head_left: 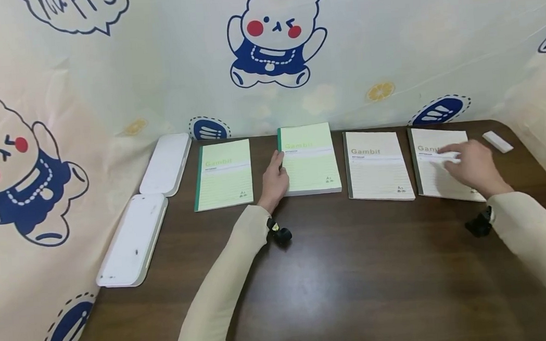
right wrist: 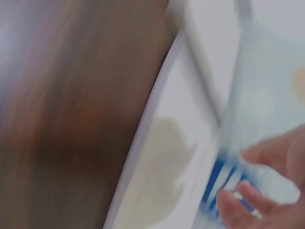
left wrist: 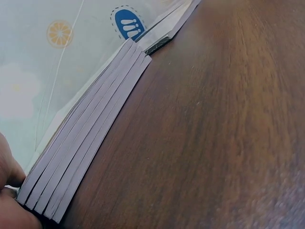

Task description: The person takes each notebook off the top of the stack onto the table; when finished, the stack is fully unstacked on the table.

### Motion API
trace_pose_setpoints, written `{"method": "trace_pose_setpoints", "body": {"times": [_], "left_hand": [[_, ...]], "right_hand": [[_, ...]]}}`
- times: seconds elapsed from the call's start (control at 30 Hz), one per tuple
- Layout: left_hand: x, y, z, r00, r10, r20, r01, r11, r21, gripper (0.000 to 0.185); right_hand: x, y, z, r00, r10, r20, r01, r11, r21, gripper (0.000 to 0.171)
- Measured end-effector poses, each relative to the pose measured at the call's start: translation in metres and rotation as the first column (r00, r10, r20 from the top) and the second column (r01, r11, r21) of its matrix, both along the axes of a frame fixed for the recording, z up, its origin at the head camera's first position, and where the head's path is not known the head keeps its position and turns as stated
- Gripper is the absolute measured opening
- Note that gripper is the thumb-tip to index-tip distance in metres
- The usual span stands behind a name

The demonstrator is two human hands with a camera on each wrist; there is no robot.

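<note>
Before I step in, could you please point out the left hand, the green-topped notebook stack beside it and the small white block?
Left hand (head_left: 275, 183): head view, back of the hand.
Green-topped notebook stack (head_left: 309, 165): head view, top cover.
Small white block (head_left: 497, 141): head view, upper face.

"Gambit" across green notebooks (head_left: 227, 186) and white notebooks (head_left: 379, 179), partly covered on the rightmost

Pale cartoon-printed sheeting (head_left: 182, 61) hangs behind a dark wooden table (head_left: 355, 280).

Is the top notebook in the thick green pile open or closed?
Closed: the top notebook lies flat, its printed cover facing up and no inside pages showing.
</note>
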State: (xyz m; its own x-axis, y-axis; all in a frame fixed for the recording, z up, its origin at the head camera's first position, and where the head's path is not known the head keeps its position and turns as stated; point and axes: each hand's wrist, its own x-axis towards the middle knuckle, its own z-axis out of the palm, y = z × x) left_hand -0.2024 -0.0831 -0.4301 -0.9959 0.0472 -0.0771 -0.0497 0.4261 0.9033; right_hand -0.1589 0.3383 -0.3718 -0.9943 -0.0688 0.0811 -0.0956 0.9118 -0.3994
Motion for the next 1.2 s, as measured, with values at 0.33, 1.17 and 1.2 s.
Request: {"method": "trace_pose_setpoints", "body": {"times": [0.33,1.17,1.2], "left_hand": [[-0.003,0.005,0.002,1.0,0.013,-0.013,-0.013,1.0,-0.006,0.051],[0.001,-0.001,0.006,1.0,0.013,0.027,-0.013,1.0,0.019,0.052],[0.001,-0.002,0.005,1.0,0.009,0.028,-0.01,1.0,0.015,0.053]], "right_hand": [[-0.027,-0.16,0.006,0.95,0.247,0.19,-0.177,0.93,-0.322,0.051],[-0.043,-0.221,-0.017,0.974,0.044,0.224,0.016,0.965,-0.262,0.06],[-0.043,-0.22,-0.016,0.975,0.041,0.22,0.017,0.967,-0.253,0.06]]}}
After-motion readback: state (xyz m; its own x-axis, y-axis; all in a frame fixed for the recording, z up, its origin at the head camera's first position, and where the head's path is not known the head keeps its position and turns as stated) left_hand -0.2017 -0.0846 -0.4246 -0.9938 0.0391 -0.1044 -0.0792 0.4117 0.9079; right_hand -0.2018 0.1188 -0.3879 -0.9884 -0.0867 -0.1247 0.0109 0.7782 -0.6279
